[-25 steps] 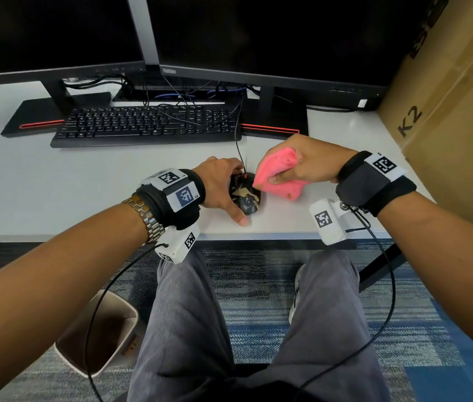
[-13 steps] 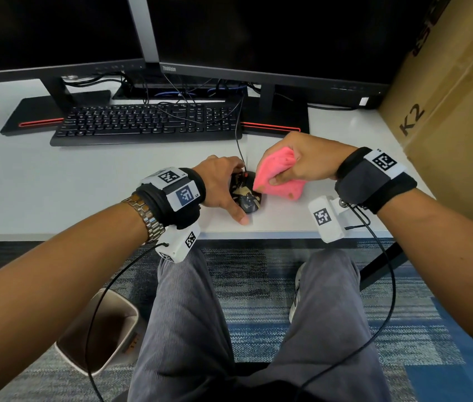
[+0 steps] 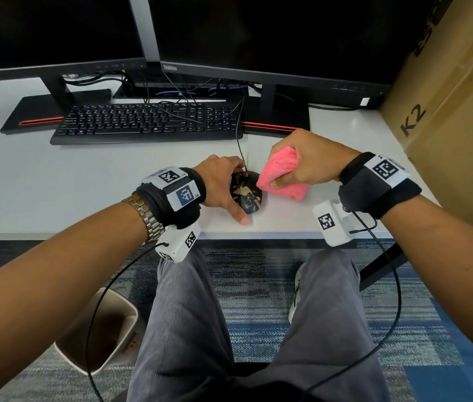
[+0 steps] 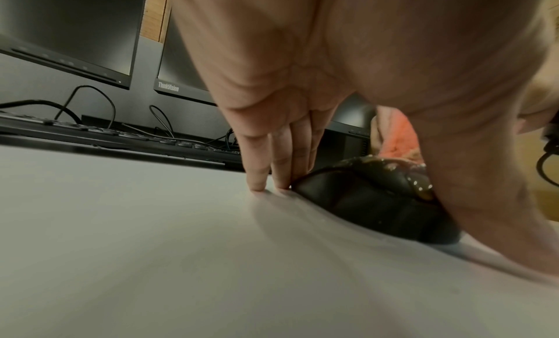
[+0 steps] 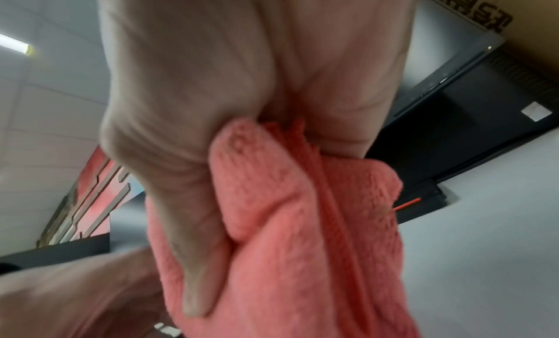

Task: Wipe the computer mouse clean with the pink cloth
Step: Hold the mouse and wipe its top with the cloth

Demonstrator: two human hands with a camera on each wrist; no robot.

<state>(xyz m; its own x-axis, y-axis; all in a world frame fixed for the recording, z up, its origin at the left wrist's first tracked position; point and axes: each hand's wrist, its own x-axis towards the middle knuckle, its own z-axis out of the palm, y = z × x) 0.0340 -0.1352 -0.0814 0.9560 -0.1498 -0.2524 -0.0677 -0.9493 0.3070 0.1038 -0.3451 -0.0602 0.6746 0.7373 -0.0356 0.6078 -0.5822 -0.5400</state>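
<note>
Left hand (image 3: pixel 220 187) clamps the dark patterned computer mouse (image 3: pixel 247 195) on the white desk (image 3: pixel 55 181); right hand (image 3: pixel 304 163) grips the bunched pink terry cloth (image 3: pixel 280 175), touching its right side as before. Beyond, a black monitor (image 3: pixel 273 33) reads "ThinkVision".

Fuzzy cloth (image 3: pixel 280 172); glossy mouse (image 3: pixel 246 195)

Both hands low: left (image 3: pixel 223 184) splayed, right (image 3: pixel 307 161) fisted.

Black wrist straps (image 3: pixel 374 184) carry white tagged camera boxes (image 3: pixel 331 223), a metal watch (image 3: pixel 146 217), grey trousers (image 3: pixel 188 329).
</note>
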